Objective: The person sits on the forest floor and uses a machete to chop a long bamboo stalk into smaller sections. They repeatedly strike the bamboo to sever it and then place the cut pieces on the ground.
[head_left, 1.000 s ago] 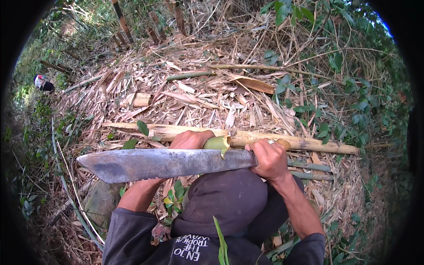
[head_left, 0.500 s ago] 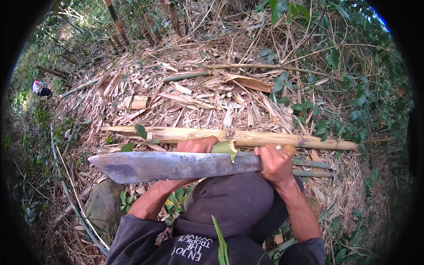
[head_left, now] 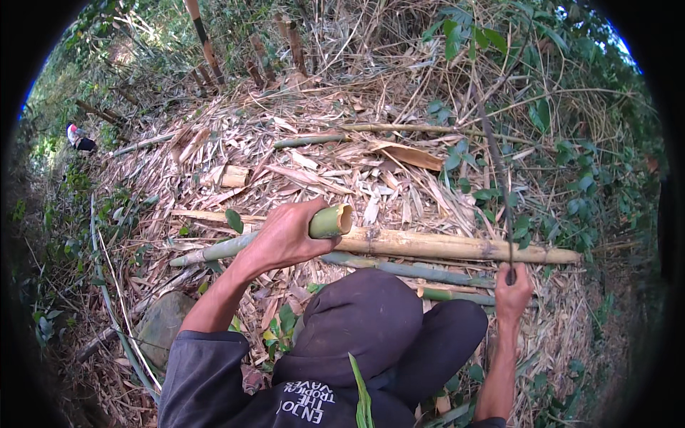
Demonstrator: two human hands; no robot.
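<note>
My left hand point(head_left: 284, 234) is closed round a short green bamboo tube point(head_left: 330, 222), its hollow, pale cut end pointing right. Off to the right, my right hand point(head_left: 514, 291) grips a machete point(head_left: 499, 165) by its handle, which the fingers mostly cover. The blade stands up and away from me, seen nearly edge-on as a thin dark line, and is apart from the tube. Beyond my knee, a long yellow bamboo pole point(head_left: 442, 245) lies across the ground. Green bamboo poles point(head_left: 410, 271) lie on its near side, partly hidden by my left arm and legs.
Dry bamboo sheaths and chips point(head_left: 307, 178) cover the ground. A grey stone point(head_left: 161, 329) sits at the lower left. Leafy plants point(head_left: 581, 182) and thin stems crowd the right side. Cut stumps point(head_left: 296, 50) stand at the back. Another person point(head_left: 80, 138) is far off at the left.
The machete has swung from lying level across in front of me to standing raised at the right. My hands have moved apart, and the bamboo tube has shifted left and up.
</note>
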